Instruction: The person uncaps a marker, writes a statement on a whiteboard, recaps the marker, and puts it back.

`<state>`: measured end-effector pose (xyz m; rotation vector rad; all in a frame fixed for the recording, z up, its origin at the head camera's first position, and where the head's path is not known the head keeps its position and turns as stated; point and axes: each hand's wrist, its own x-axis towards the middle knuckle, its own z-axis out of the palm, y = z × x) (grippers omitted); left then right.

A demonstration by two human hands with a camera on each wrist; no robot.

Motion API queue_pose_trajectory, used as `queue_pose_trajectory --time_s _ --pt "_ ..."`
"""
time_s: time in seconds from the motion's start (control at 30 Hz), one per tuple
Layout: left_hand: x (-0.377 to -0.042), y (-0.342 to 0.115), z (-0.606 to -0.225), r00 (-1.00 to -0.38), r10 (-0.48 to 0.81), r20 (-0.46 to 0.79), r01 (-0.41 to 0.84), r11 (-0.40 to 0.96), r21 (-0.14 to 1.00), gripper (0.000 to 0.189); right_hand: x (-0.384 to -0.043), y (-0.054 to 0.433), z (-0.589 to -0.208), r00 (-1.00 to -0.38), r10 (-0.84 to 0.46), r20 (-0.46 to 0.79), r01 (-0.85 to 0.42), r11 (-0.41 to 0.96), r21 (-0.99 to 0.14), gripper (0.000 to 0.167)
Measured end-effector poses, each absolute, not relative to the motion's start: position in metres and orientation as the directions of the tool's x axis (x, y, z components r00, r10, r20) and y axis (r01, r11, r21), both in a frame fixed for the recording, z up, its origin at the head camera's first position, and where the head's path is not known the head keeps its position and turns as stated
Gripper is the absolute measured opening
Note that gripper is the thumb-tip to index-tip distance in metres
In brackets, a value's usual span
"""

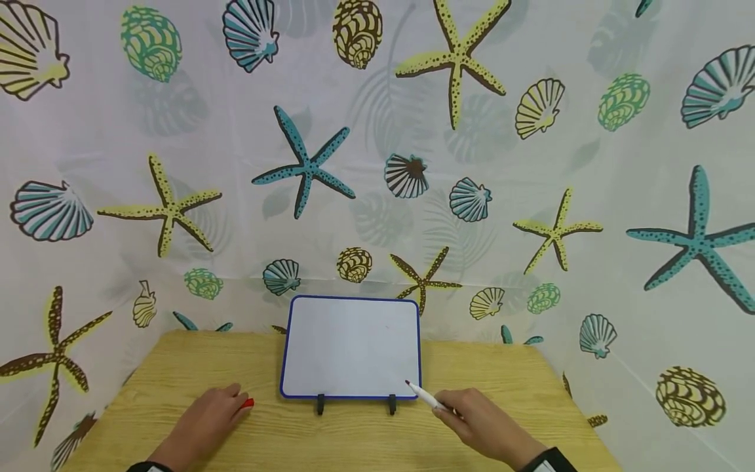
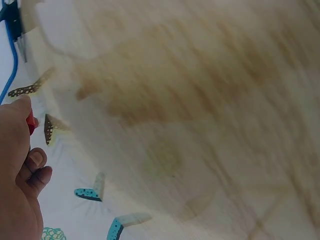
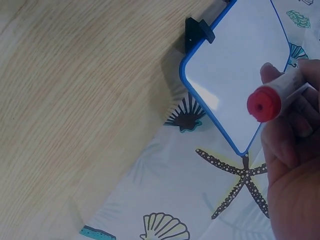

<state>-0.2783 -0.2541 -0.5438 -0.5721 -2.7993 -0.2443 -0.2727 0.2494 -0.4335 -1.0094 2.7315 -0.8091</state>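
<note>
A small whiteboard (image 1: 354, 347) with a blue frame stands tilted back on two black stand feet (image 1: 320, 404). My right hand (image 1: 480, 419) grips a white marker (image 1: 426, 395), its uncapped dark tip pointing up and left at the board's lower right corner; whether the tip touches the board I cannot tell. In the right wrist view the marker's red end (image 3: 264, 105) faces the camera. To the left of the board, my left hand (image 1: 206, 416) pinches a red marker cap (image 1: 248, 403) between thumb and fingers, low over the table. Only part of the cap shows.
A light wooden table (image 1: 354, 436) lies under both hands and the board. Behind it and at the sides hangs a white cloth (image 1: 366, 229) printed with shells and starfish. The board's writing face looks almost blank, with a tiny faint mark at right.
</note>
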Motion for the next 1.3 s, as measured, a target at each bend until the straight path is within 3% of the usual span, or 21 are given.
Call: queue_pose_trajectory --time_s 0.13,0.5,0.9,1.07,1.17,1.3 --pt "-0.278 -0.26 -0.554 -0.857 0.428 0.286 0.473 0.874 0.111 0.015 -0.271 0.249 -0.435 -0.771 -0.632 0.072 -0.568 0.634 -0.524 0.015" --pt "-0.278 -0.266 -0.56 -0.848 0.438 0.299 0.484 0.87 0.097 0.016 -0.271 0.249 -0.436 -0.789 -0.608 0.085 -0.562 0.66 -0.499 0.013" --pt "-0.276 -0.265 -0.559 -0.909 0.357 0.216 0.394 0.904 0.165 0.015 -0.27 0.248 -0.439 -0.793 -0.604 0.078 -0.556 0.666 -0.498 0.016" --pt "-0.275 -0.272 -0.554 -0.949 0.278 0.149 0.307 0.921 0.24 0.031 -0.27 0.248 -0.44 -0.778 -0.62 0.096 -0.58 0.653 -0.486 0.013" --pt "-0.27 -0.268 -0.538 -0.942 0.276 0.192 0.319 0.916 0.244 0.041 -0.268 0.247 -0.44 -0.772 -0.626 0.107 -0.594 0.652 -0.472 0.012" --pt "-0.263 -0.235 -0.507 -0.885 0.327 0.332 0.414 0.879 0.236 0.044 -0.266 0.242 -0.439 -0.76 -0.639 0.117 -0.614 0.649 -0.45 0.011"
